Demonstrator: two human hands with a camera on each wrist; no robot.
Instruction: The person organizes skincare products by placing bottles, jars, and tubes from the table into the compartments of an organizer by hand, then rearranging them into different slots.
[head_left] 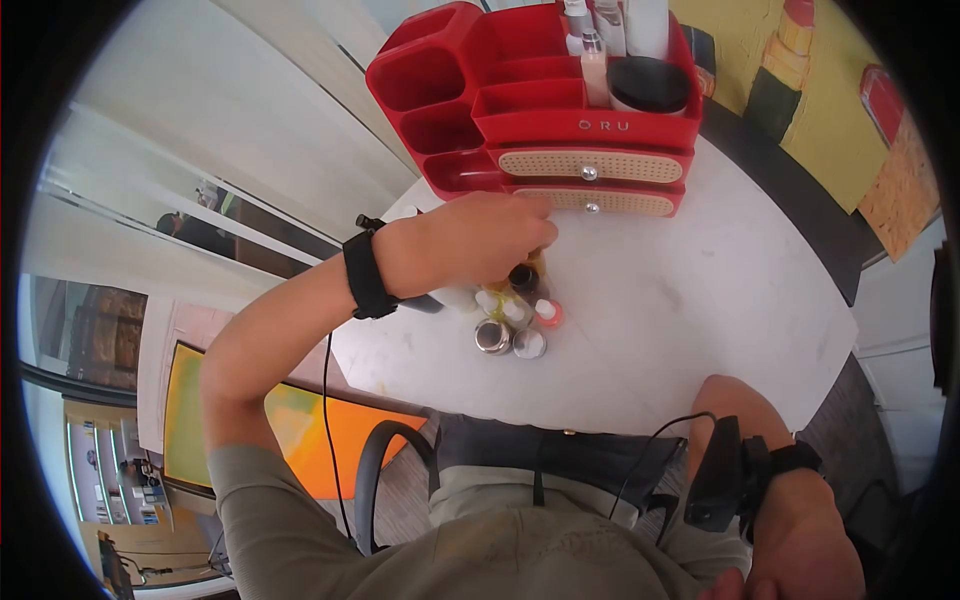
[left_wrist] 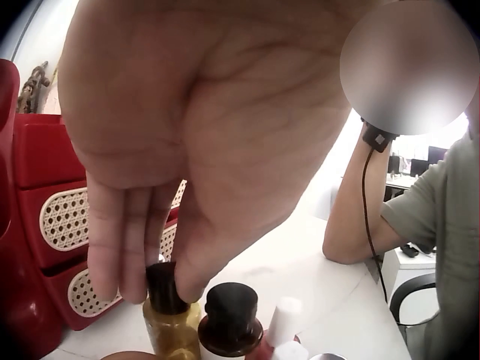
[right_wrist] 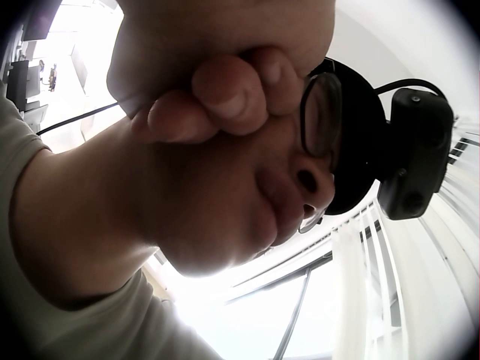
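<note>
My left hand (head_left: 470, 240) is over a group of small bottles near the red organizer. In the left wrist view, the thumb and fingers of that hand (left_wrist: 202, 127) pinch the black cap (left_wrist: 166, 289) of a bottle of yellow liquid (left_wrist: 174, 330). Right beside it stands a dark bottle with a black cap (left_wrist: 231, 307), and white-capped bottles (left_wrist: 286, 321) are close by. My right hand (right_wrist: 225, 90) is raised against the face with its fingers curled and nothing visible in them; the elbow rests on the table edge.
A red organizer (head_left: 590, 126) with two woven-front drawers stands at the back of the white table (head_left: 650, 330), holding bottles and a black-lidded jar (head_left: 648, 84). A silver-lidded jar (head_left: 491, 336) sits at the near side of the small group. A chair (head_left: 372, 470) is below the table edge.
</note>
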